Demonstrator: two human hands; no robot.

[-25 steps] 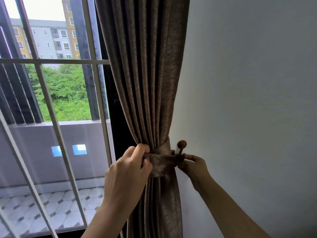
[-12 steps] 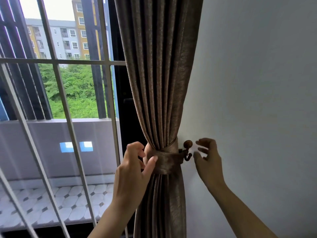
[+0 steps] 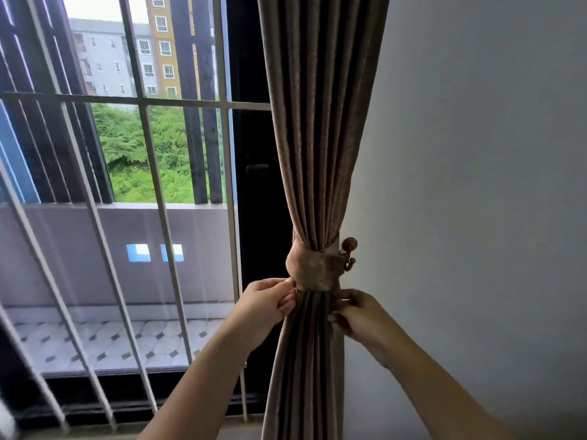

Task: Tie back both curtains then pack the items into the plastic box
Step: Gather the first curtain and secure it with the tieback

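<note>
A brown curtain hangs gathered against the white wall. A matching fabric tieback wraps it at mid-height and loops onto a wooden-knobbed wall hook. My left hand pinches the curtain's left edge just under the tieback. My right hand grips the folds on the right side below the band. The plastic box and the items are out of view.
A window with white metal bars fills the left side, with a dark frame beside the curtain. The plain white wall takes up the right. A tiled balcony floor lies outside.
Both hands have let go of the tieback and hook and dropped to the curtain folds just below the band. The tieback now hangs on the hook by itself.
</note>
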